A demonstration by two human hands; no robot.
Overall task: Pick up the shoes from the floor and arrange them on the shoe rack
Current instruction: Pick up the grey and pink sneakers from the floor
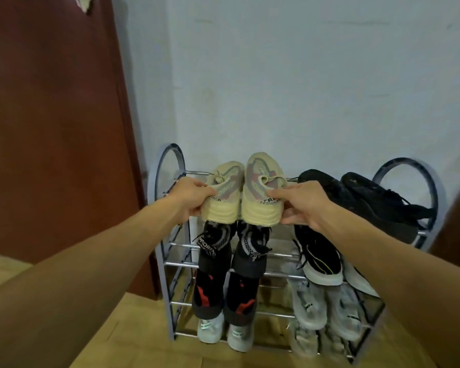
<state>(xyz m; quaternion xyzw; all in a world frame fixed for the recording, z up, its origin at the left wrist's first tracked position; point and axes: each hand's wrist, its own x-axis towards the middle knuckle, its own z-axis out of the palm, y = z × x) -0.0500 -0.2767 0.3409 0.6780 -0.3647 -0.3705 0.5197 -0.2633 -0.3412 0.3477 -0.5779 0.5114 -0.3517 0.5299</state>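
Two cream sneakers with pink and grey uppers sit side by side on the left half of the top tier of the metal shoe rack (170, 245), toes toward the wall. My left hand (190, 195) grips the heel of the left cream sneaker (225, 192). The right cream sneaker (262, 187) is held at its heel by my right hand (303, 205), thumb on top and fingers under the sole. A black pair (356, 197) lies on the right half of the same tier.
Lower tiers hold black-and-grey sneakers (231, 248), black-and-red ones (223, 296), black-and-white ones (319, 256), grey pairs (327, 306) and pale mint ones (223, 330). A dark red door (51, 128) stands left of the rack, a white wall behind, wooden floor below.
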